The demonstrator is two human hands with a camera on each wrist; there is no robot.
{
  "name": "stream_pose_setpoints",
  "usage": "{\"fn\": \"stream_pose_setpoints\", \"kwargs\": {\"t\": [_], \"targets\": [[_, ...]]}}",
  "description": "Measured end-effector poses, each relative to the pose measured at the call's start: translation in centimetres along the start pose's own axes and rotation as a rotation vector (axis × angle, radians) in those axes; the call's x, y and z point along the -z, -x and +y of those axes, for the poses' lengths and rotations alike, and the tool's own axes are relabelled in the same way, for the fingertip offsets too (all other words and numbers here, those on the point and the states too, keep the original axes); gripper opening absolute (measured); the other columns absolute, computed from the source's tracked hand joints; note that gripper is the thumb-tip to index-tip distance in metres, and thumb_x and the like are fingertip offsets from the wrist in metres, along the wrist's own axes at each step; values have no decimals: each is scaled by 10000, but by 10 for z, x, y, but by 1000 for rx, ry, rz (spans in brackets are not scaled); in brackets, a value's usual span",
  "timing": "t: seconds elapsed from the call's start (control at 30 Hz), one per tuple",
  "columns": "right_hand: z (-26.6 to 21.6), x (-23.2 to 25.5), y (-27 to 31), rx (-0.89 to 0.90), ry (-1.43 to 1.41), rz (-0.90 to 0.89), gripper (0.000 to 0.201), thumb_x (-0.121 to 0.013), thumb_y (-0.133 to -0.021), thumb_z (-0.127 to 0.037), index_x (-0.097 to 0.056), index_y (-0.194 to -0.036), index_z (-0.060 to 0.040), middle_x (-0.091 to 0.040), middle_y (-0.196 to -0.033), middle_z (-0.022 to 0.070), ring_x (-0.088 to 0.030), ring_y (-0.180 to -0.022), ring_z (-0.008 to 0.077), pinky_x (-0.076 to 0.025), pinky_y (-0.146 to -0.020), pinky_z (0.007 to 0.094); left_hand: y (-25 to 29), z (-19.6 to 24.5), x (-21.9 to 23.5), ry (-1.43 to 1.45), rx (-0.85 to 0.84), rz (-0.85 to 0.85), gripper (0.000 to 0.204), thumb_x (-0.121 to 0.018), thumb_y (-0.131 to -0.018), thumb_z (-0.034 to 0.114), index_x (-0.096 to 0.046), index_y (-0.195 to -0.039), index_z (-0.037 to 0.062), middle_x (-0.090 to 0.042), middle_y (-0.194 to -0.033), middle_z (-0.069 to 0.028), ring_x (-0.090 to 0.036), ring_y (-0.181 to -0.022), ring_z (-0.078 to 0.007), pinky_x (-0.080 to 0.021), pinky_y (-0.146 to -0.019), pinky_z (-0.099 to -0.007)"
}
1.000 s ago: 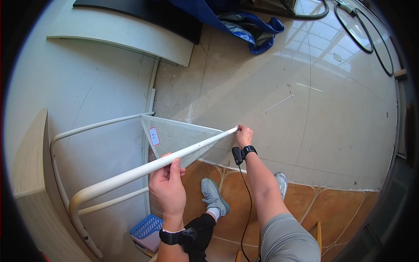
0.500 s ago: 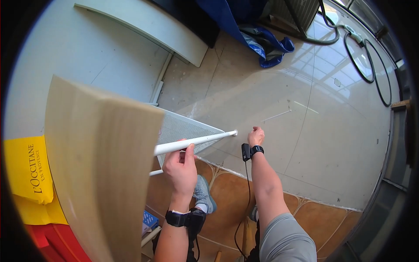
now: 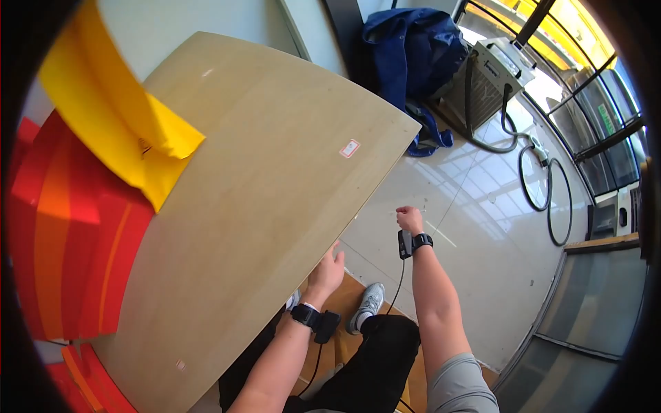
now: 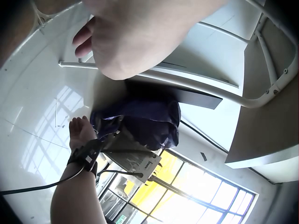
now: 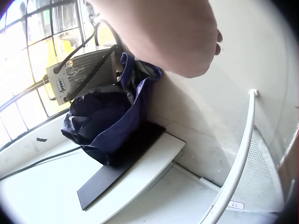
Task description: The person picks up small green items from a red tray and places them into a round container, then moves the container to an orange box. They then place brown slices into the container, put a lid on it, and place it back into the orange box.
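A light wooden board [image 3: 275, 158] spans the head view's left and centre. My left hand [image 3: 326, 277] is at its right edge, thumb raised, other fingers partly hidden; no grip shows. In the left wrist view a white tube frame [image 4: 201, 87] passes behind that hand [image 4: 140, 37]; contact is unclear. My right hand [image 3: 410, 219] hangs loosely curled and empty over the floor, right of the board. The right wrist view shows the tube [image 5: 240, 163] with its perforated panel [image 5: 257, 179], apart from the right hand [image 5: 163, 35].
Yellow [image 3: 117, 103] and red bags [image 3: 76, 234] lie along the board's left side. Behind are a blue cover [image 3: 413, 55], a grey machine [image 3: 482, 82] and a looped black hose [image 3: 525, 175] on the tiled floor [image 3: 475, 275]. Windows line the right.
The view has swung, bringing the board across the left and centre and hiding the tube in the head view. My right hand has let go of the tube's end; my left thumb has lifted.
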State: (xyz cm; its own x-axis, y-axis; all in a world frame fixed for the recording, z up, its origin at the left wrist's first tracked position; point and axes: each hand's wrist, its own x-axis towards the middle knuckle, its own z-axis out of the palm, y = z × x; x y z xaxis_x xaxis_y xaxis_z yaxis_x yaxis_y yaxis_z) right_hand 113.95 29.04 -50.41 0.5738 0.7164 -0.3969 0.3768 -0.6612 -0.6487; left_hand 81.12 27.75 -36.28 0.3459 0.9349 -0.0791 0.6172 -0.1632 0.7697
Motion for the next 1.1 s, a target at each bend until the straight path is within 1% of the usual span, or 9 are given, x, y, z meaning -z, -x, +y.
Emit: {"fn": "stream_pose_setpoints", "kwargs": {"t": [0.13, 0.3, 0.37, 0.47, 0.6, 0.8, 0.87, 0.9, 1.1], "targets": [[-30, 39, 60, 79, 22, -67, 302, -623, -876, -138, -767, -1116, -24, -781, -892, 109, -769, -770, 191, -622, -680, 319, 70, 15, 57, 37, 19, -303, 291, -641, -969, 165, -692, -1199, -6, -678, -1147, -211, -693, -1013, -354, -557, -888, -412], [-175, 104, 215, 532, -280, 511, 173, -640, -944, -130, -727, -1025, -4, -682, -755, 36, -620, -645, 97, -489, -606, 278, 154, 30, 150, -9, -56, -328, 304, -648, -970, 203, -704, -1202, 16, -701, -1092, -204, -705, -983, -343, -563, -872, -402], [-249, 127, 324, 631, -383, 396, 105, -642, -954, -48, -698, -1035, -12, -625, -722, 3, -544, -635, 59, -443, -600, 256, 193, 29, 191, 10, -81, -347, 312, -659, -970, 225, -707, -1201, 21, -704, -1077, -192, -709, -957, -340, -566, -859, -390], [-301, 113, 455, 1138, -332, -15, 277, -667, -847, 71, -691, -1108, -18, -710, -1073, 102, -613, -641, 121, -495, -632, 247, 253, 14, 241, 8, -84, -301, 311, -656, -974, 228, -706, -1200, 21, -705, -1076, -178, -708, -957, -333, -566, -857, -383], [-328, 48, 563, 1401, -132, -635, 560, -711, -822, 2, -582, -1367, -17, -623, -1414, 158, -690, -654, 155, -570, -564, 285, 338, 7, 299, 30, -28, -148, 284, -639, -971, 188, -684, -1190, 12, -686, -1074, -170, -679, -1003, -328, -542, -876, -413], [-349, -57, 670, 1652, -137, -858, 779, -746, -852, -104, -386, -1531, 21, -604, -1420, 211, -703, -628, 243, -573, -543, 336, 476, 20, 372, 125, 257, 222, 274, -638, -954, 55, -690, -1223, 49, -705, -1119, -139, -694, -950, -287, -550, -855, -378], [-351, -86, 691, 1741, -18, -737, 856, -760, -861, -158, -313, -1561, 46, -590, -1420, 247, -712, -651, 300, -575, -539, 366, 511, 24, 389, 173, 447, 397, 244, -654, -965, 82, -711, -1199, 42, -731, -1048, -134, -708, -878, -270, -562, -805, -370], [-353, -96, 697, 1781, 22, -704, 885, -763, -873, -213, -291, -1567, 67, -581, -1423, 264, -719, -673, 319, -577, -543, 375, 530, 5, 383, 148, 357, 531, 223, -668, -975, 135, -728, -1164, 33, -743, -981, -148, -720, -844, -278, -568, -767, -367], [-344, -135, 707, 1833, 208, -560, 927, -761, -875, -306, -279, -1572, 71, -505, -1522, 241, -714, -641, 278, -559, -502, 345, 617, -35, 339, -34, 613, 493, 273, -644, -968, 210, -731, -1126, 5, -729, -1006, -223, -719, -905, -366, -567, -789, -420]]}}
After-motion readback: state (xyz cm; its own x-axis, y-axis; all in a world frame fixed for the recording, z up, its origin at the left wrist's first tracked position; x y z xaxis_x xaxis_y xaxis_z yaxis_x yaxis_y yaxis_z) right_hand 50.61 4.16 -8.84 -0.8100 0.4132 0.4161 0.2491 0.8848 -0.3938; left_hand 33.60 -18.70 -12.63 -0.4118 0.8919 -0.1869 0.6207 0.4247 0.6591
